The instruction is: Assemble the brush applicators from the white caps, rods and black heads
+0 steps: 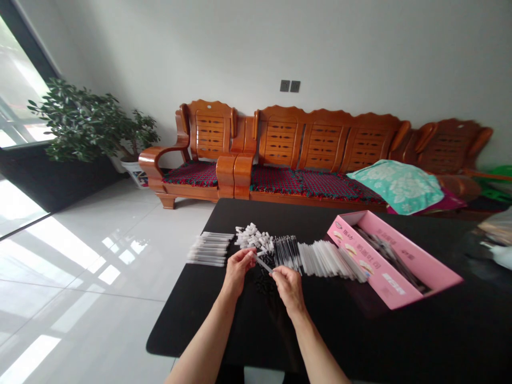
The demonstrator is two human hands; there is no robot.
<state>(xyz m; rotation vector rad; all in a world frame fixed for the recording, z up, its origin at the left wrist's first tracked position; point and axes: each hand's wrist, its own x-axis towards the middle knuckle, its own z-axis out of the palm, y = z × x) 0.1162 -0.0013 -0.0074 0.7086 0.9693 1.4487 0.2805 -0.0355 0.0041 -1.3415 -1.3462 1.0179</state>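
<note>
A slim translucent pen barrel (264, 263) is held slantwise above the black table. My left hand (239, 269) is closed in a pinch at its upper left end, and my right hand (288, 288) pinches its lower right end. Just beyond my fingers lies a heap of short white pen caps or plugs (252, 236). Small black pen parts (264, 280) are scattered under the barrel, partly hidden by my hands. To the right are a row of dark pen refills (287, 252) and a row of empty-looking translucent barrels (326, 258). White-tipped pens (210, 249) lie side by side on the left.
A pink open box (384, 266) with dark slender pieces inside stands right on the black table (192, 320). A plastic bag (500, 234) is at the far right. Wooden seats (280, 138) with a turquoise cloth (400, 186) line the wall; a potted plant (88, 122) stands left.
</note>
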